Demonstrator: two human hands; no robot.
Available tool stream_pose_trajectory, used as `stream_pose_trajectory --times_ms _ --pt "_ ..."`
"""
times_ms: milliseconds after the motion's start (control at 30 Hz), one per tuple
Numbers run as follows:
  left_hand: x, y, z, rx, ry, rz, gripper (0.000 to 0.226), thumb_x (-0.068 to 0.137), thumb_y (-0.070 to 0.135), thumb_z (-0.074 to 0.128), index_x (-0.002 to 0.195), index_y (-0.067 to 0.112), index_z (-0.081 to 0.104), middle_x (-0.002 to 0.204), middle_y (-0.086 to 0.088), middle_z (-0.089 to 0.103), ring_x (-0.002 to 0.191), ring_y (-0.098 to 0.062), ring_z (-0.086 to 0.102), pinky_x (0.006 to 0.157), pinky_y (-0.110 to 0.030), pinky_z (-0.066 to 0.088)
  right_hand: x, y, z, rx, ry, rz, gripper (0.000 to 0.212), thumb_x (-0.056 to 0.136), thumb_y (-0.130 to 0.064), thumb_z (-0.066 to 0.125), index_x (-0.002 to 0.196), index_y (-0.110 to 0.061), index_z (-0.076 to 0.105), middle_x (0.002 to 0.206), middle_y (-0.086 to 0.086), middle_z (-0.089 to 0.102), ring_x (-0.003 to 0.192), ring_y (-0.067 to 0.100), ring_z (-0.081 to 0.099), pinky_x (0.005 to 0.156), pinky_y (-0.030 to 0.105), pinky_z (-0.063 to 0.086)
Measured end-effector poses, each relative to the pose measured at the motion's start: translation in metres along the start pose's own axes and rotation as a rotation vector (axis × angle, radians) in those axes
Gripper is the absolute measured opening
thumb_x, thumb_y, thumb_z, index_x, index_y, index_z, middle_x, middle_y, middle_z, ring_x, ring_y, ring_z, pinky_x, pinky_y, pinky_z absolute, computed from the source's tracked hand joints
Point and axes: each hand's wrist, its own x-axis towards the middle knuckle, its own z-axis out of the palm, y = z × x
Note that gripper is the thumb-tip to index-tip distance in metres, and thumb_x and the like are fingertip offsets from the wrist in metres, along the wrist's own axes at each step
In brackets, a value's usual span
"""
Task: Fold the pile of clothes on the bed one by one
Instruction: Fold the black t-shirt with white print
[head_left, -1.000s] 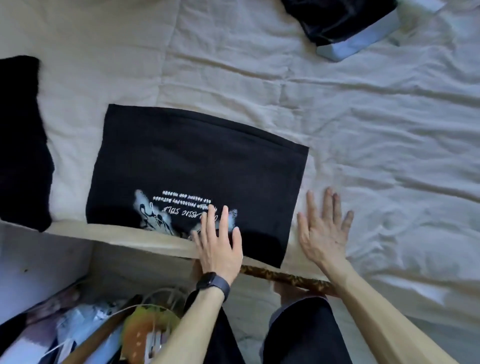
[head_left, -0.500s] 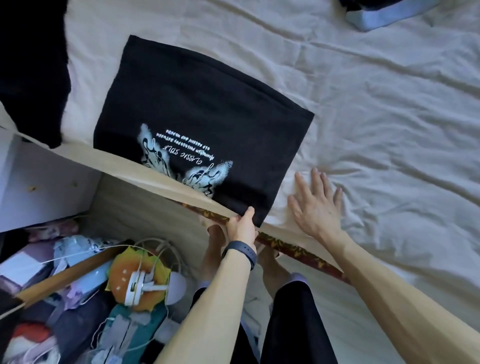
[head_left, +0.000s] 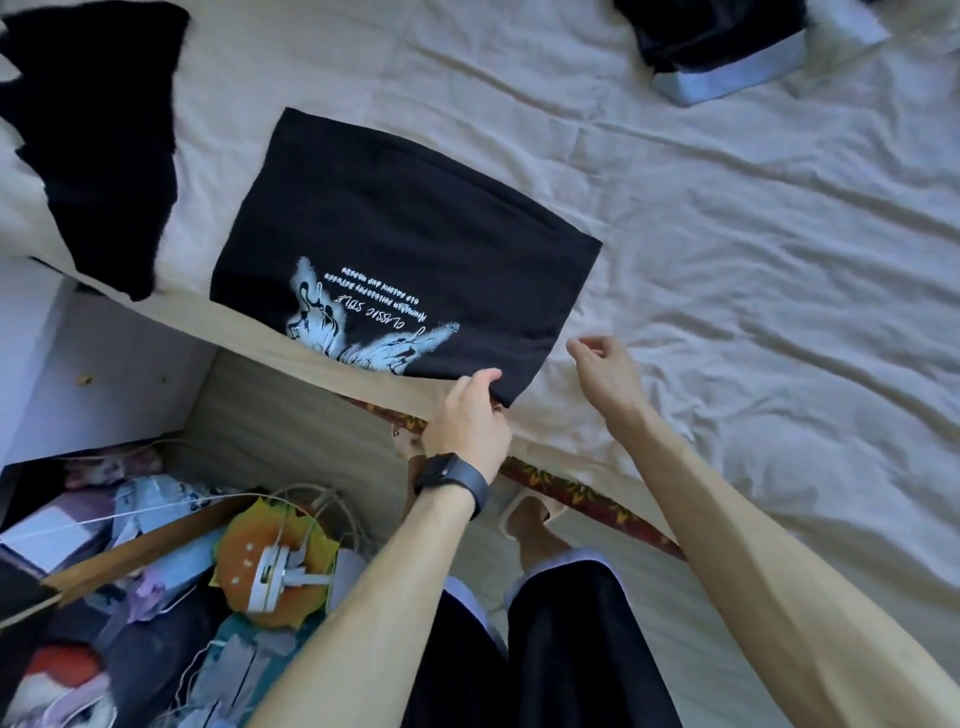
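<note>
A folded black T-shirt (head_left: 410, 234) with a white print and upside-down lettering lies near the bed's front edge. My left hand (head_left: 467, 415), with a dark watch on the wrist, grips the shirt's near right corner, thumb on top. My right hand (head_left: 602, 369) hovers just right of that corner, lifted off the sheet, its fingers loosely curled and holding nothing. Another black garment (head_left: 104, 135) lies at the far left of the bed. A black and light-blue garment (head_left: 722, 47) sits at the top right.
The bed is covered by a wrinkled cream sheet (head_left: 753, 260). Below its front edge runs a patterned red trim (head_left: 587, 493). On the floor at the lower left is a clutter of bags, cables and an orange-yellow object (head_left: 270, 566). My feet stand by the bed.
My left hand went from lying flat on the shirt to gripping its near right corner. My right hand lifted off the sheet and its fingers curled. The camera view shifted.
</note>
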Motion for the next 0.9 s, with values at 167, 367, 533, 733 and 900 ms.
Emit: stream_pose_trajectory --times_ms 167,367,533,733,900 --pt "0.012 -0.007 -0.019 0.399 0.274 0.275 0.031 0.096 0.048 0.058 0.086 0.023 0.071 0.088 0.0 0.052 0.084 -0.026 0.053 0.062 -0.033 0.033 0.002 0.008 0.006 0.152 -0.057 0.06 0.024 0.095 -0.041 0.054 0.107 -0.022 0.061 0.116 -0.002 0.066 0.107 0.019 0.065 0.096 0.043 0.055" --pt "0.024 -0.01 -0.032 0.175 0.356 0.306 0.026 0.101 0.04 0.052 0.099 0.019 0.067 0.083 -0.002 0.067 0.08 -0.03 0.061 0.071 -0.036 0.038 0.005 0.004 0.014 0.435 -0.157 0.208 0.05 0.098 -0.048 0.058 0.127 -0.007 0.057 0.117 0.019 0.064 0.096 0.017 0.065 0.091 0.045 0.057" --pt "0.013 -0.008 -0.033 0.114 0.28 0.233 0.024 0.103 0.04 0.047 0.111 0.021 0.059 0.08 -0.002 0.068 0.078 -0.033 0.06 0.079 -0.036 0.036 0.026 -0.025 0.021 0.467 -0.246 0.152 0.048 0.095 -0.055 0.06 0.12 -0.014 0.06 0.106 0.001 0.066 0.081 0.012 0.068 0.065 0.026 0.054" --pt "0.004 -0.014 -0.032 0.106 0.217 0.235 0.021 0.103 0.038 0.047 0.109 0.021 0.057 0.074 0.001 0.066 0.067 -0.024 0.048 0.084 -0.035 0.037 0.056 -0.042 0.025 0.415 -0.108 0.111 0.007 0.092 -0.01 0.061 0.09 -0.014 0.056 0.096 0.005 0.059 0.084 0.019 0.061 0.08 0.036 0.061" --pt "0.005 -0.022 -0.038 0.05 0.091 0.193 0.014 0.099 0.037 0.049 0.104 0.026 0.055 0.082 0.003 0.07 0.079 -0.027 0.062 0.075 -0.038 0.05 0.06 -0.047 0.029 0.327 -0.033 0.055 0.011 0.081 -0.01 0.061 0.09 -0.014 0.058 0.089 0.004 0.062 0.074 0.02 0.058 0.065 0.035 0.055"
